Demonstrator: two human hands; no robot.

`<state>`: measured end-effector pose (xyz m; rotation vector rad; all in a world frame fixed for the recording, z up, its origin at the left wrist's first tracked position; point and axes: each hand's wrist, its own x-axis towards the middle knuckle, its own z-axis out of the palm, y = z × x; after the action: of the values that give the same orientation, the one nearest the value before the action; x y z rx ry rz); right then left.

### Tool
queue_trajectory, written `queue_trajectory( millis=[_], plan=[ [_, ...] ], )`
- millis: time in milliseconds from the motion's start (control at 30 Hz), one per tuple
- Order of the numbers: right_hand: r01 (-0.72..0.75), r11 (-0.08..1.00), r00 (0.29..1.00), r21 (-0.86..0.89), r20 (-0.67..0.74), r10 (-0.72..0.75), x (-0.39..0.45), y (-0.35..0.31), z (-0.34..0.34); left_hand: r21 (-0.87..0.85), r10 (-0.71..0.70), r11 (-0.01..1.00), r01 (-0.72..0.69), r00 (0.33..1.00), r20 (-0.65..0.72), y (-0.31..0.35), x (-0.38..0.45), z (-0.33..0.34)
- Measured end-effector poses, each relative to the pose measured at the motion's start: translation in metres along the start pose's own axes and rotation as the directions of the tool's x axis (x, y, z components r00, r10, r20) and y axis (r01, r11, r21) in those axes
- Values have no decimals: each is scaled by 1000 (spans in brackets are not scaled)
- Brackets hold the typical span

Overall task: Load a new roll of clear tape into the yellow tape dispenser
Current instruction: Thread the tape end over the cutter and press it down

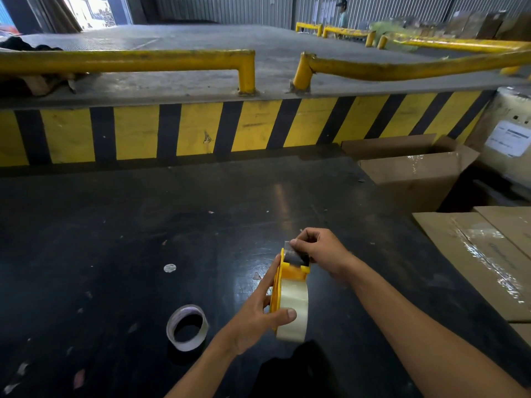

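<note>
The yellow tape dispenser [290,271] is held upright above the black table [115,254], with a full roll of clear tape [293,305] sitting in it. My left hand [260,311] grips the dispenser and roll from the left, thumb across the roll. My right hand [316,248] pinches the loose end of the tape [293,254] at the dispenser's top, by the blade. An almost spent tape roll [188,327] with a pale core lies flat on the table to the left.
Taped cardboard boxes [488,259] stand at the right, an open box [413,170] behind them. A yellow-and-black striped dock wall [201,130] with yellow rails [129,60] runs across the back. A person [342,12] stands far off. Small scraps dot the table.
</note>
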<state>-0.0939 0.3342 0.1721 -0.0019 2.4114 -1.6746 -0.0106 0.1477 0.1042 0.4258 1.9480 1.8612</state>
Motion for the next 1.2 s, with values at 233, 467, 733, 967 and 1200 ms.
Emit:
queue_trajectory(
  millis=[233, 467, 733, 967, 1200],
  plan=[
    [-130, 982, 992, 137, 19, 129, 1, 6, 1, 29, -6, 1000, 7, 1000, -18, -5, 0, 1],
    [-254, 848, 959, 464, 10, 282, -24, 31, 24, -47, 24, 998, -31, 992, -125, -8, 4, -9],
    [-293, 779, 956, 554, 145, 256, -42, 63, 54, -277, -29, 961, -12, 989, -144, -3, 13, -25],
    [-295, 534, 955, 792, 226, 192, -47, 70, 54, -367, -122, 928, 62, 982, -144, 8, 14, -46],
    [-248, 460, 958, 853, 287, -15, -47, 68, 53, -251, -201, 957, 147, 957, -207, 0, 22, -65]
  ],
)
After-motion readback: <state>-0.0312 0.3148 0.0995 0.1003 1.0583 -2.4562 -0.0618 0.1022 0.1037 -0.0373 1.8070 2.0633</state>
